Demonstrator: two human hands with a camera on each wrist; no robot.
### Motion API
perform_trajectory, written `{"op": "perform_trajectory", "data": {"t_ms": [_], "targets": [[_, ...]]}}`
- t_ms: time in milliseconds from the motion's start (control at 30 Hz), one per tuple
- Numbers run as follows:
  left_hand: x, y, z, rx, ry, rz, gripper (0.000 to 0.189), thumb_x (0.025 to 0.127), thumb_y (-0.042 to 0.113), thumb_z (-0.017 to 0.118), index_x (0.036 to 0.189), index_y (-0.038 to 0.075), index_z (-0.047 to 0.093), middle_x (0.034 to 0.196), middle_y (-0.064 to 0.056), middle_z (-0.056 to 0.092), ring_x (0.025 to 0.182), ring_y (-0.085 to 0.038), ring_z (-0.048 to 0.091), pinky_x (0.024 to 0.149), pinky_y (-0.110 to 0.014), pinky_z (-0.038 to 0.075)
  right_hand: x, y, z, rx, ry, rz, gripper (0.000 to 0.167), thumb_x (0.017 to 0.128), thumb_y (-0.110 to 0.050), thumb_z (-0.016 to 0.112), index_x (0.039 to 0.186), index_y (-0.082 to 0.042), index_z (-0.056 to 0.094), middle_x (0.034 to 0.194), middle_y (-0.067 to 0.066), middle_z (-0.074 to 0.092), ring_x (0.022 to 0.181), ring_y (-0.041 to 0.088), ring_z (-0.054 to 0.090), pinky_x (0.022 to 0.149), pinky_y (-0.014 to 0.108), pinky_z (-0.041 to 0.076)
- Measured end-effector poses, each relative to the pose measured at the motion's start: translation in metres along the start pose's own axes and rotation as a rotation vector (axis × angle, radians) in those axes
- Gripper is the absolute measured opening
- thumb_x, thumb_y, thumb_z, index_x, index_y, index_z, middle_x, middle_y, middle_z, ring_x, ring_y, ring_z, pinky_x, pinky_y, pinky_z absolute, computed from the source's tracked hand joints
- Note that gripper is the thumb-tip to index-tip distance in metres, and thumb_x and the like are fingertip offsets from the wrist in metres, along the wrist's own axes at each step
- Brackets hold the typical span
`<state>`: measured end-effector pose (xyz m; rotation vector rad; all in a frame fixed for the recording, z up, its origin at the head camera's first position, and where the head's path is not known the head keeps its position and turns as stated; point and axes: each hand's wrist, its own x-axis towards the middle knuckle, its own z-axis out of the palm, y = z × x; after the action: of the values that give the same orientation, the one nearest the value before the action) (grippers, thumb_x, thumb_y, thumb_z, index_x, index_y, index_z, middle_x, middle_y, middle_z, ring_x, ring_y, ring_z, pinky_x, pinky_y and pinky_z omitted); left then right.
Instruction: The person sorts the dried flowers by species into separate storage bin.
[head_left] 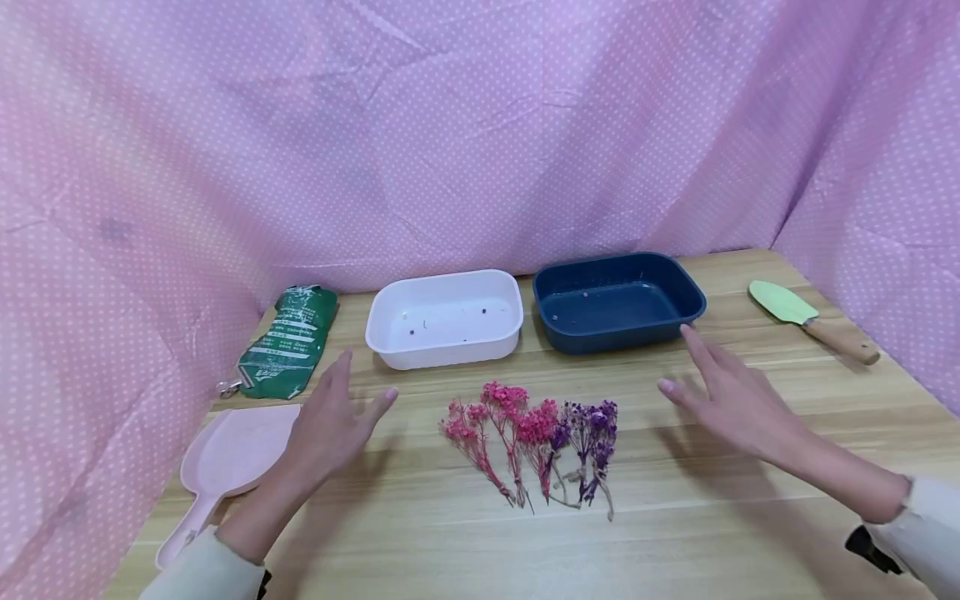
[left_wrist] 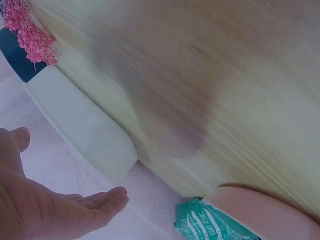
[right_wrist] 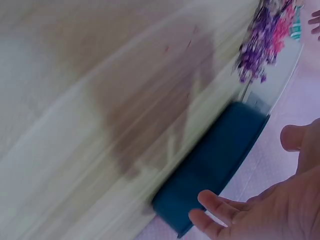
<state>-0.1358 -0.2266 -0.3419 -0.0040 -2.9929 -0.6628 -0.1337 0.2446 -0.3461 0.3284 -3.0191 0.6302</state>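
Observation:
My left hand (head_left: 330, 425) is held over the table on the left, fingers extended, thumb apart, nothing in it. It is between the pink dustpan-shaped scoop (head_left: 232, 450) and the white rectangular basin (head_left: 442, 321). On the right, my right hand (head_left: 731, 396) reaches forward with spread fingers, also bare, its fingertips near the front right corner of the dark blue basin (head_left: 622, 304). Between the hands lie small bunches of dried flowers, pink ones (head_left: 506, 404) beside purple ones (head_left: 592, 425), stems toward me. Dark specks dot the floors of both basins.
A green printed pouch (head_left: 292, 342) lies at the back left, above the scoop. At the far right is a small trowel (head_left: 783, 302) with a pale green blade and wooden handle. Pink dotted cloth (head_left: 480, 150) hangs behind and along both sides of the wooden table (head_left: 480, 558).

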Motion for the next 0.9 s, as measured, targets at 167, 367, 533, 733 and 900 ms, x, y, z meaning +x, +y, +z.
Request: {"op": "perform_trajectory", "data": {"t_ms": [167,367,533,733,900], "targets": [[0.002,-0.003,0.001,-0.07,0.0,-0.029,0.099,0.089,0.06,0.055,0.151,-0.004,0.011,0.149,-0.031,0.025,0.134,-0.048,0.03,0.107,-0.065,0.029,-0.002,-0.01,0.008,0.107,-0.038,0.023,0.088,0.096,-0.053,0.049,0.154,-0.004,0.005,0.145,0.038,0.028,0.129,0.055,0.031,0.1,0.072,0.028],[0.007,-0.007,0.006,-0.136,0.008,-0.067,0.098,0.09,0.058,0.056,0.152,-0.003,0.011,0.15,-0.031,0.024,0.134,-0.048,0.029,0.107,-0.064,0.029,-0.005,-0.018,0.018,0.235,-0.03,0.054,0.085,0.096,-0.047,0.054,0.15,0.005,0.016,0.122,0.026,0.054,0.107,0.037,0.055,0.084,0.055,0.05],[0.013,-0.008,0.008,-0.261,0.042,-0.119,0.092,0.092,0.054,0.056,0.151,-0.002,0.014,0.15,-0.028,0.027,0.134,-0.045,0.033,0.105,-0.061,0.036,-0.008,-0.027,0.028,0.327,-0.048,0.081,0.078,0.094,-0.036,0.061,0.145,0.01,0.026,0.109,0.017,0.063,0.095,0.027,0.062,0.076,0.038,0.053],[0.021,-0.011,0.009,-0.413,0.077,-0.152,0.084,0.092,0.048,0.059,0.151,0.002,0.019,0.15,-0.024,0.029,0.136,-0.04,0.034,0.109,-0.051,0.037,-0.013,-0.039,0.037,0.47,-0.101,0.142,0.079,0.092,-0.031,0.065,0.145,0.013,0.025,0.107,0.013,0.063,0.091,0.022,0.061,0.066,0.026,0.054],[0.028,-0.011,0.009,-0.488,0.058,-0.216,0.083,0.092,0.049,0.06,0.152,0.008,0.02,0.152,-0.019,0.029,0.137,-0.035,0.034,0.109,-0.048,0.038,-0.017,-0.047,0.042,0.534,-0.156,0.173,0.084,0.09,-0.029,0.068,0.144,0.016,0.022,0.102,0.01,0.064,0.084,0.018,0.061,0.069,0.025,0.055]]}}
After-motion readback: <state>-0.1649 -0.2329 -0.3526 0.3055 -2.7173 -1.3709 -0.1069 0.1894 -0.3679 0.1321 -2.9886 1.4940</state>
